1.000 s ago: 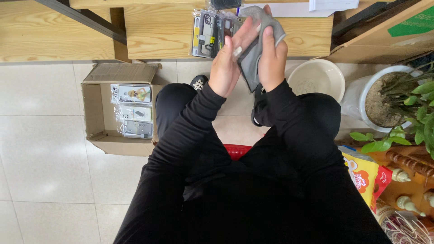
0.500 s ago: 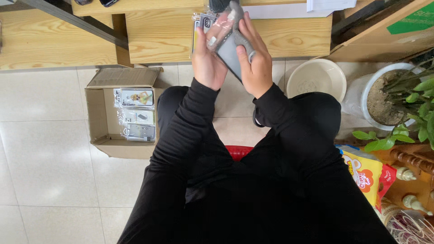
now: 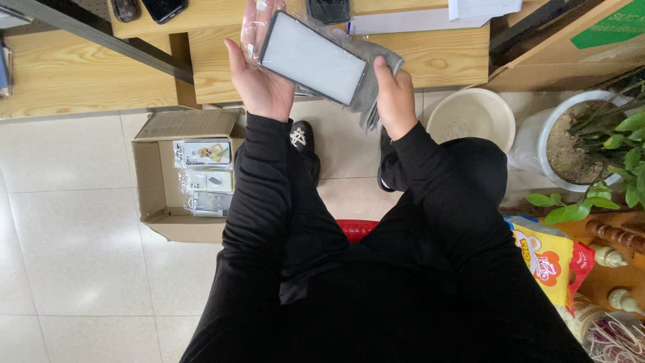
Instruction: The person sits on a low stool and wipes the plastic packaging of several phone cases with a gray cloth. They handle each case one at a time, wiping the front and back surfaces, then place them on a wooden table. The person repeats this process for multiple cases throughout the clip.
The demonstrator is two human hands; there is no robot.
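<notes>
Hands are up in front of the person, who sits on a red stool (image 3: 356, 228) and wears black sleeves. The left hand (image 3: 259, 81) is open and flat under a flat rectangle with a pale face and a dark edge, a phone-shaped panel (image 3: 312, 57). The panel lies across the palm, with thin clear wrap (image 3: 254, 27) hanging loose by the fingers. The right hand (image 3: 395, 97) is closed on a grey cloth (image 3: 373, 87), and the thumb presses that cloth to the right end of the panel. So the two hands are apart, one at each end, and the panel sits between them, up in the air just in front of the wooden desk (image 3: 430, 54).

From how things look, the panel is already out of its wrap and the cloth is on it, so the wiping seems to be under way. I cannot tell how clean it is or how much is left.

On the floor to the left stands an open cardboard box (image 3: 151, 181) with small flat packets (image 3: 205, 175) inside. A pale bowl (image 3: 470, 117) sits on the floor to the right, next to a potted plant (image 3: 591, 141). Dark phones (image 3: 161, 8) lie on the desk top
</notes>
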